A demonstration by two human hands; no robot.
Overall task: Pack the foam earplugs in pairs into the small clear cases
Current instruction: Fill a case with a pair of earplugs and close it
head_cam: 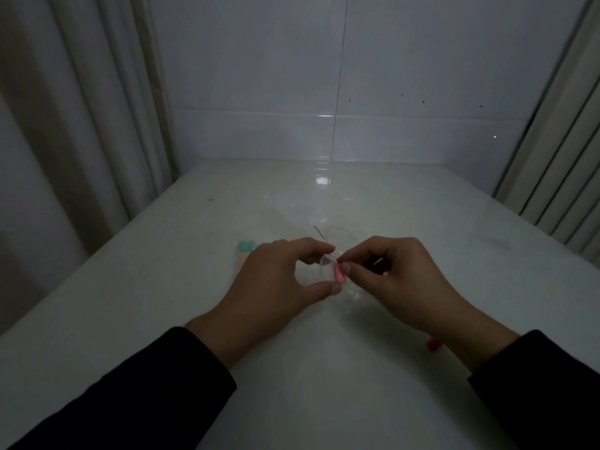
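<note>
Dim white tabletop (162, 287). Left hand (276, 280) pinching clear case (324, 271); right hand (399, 274) pinching pink earplug (338, 275) at its mouth. Risk: springy foam popping out, rolling away.

Three pink earplugs (338, 275) — one clear case (325, 262)

Both arms are covered by long dark sleeves, black or near it in this dim light, plain and without any visible print or seam detail. The left sleeve (136, 394) and the right sleeve (545, 381) each end at the wrist in a soft rounded cuff. The hands are bare: the left hand (276, 280), the right hand (399, 280).
</note>
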